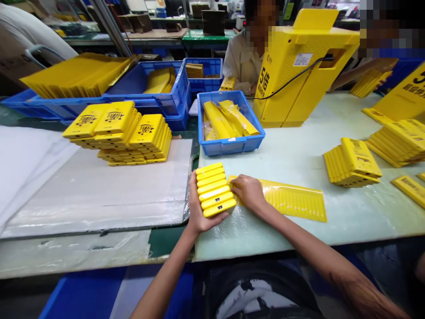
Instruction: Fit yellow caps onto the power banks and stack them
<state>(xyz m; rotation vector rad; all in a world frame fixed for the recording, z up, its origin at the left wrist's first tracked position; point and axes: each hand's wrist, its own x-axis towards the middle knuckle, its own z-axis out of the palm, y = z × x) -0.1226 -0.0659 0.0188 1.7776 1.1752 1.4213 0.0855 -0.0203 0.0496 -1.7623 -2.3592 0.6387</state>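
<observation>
Yellow slab stack (215, 190) is resting in the grasping left hand (196, 208), above the table (288, 161) toward its near edge | right hand (249, 191) is bunching fingers at the yellow sheet's (295, 201) left end, hold unclear | slabs gathered; strips seemingly remaining on sheet

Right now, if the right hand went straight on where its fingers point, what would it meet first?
Probably the yellow stack held in the left hand, close beside the right hand; the exact depth between them is hard to judge.
</observation>
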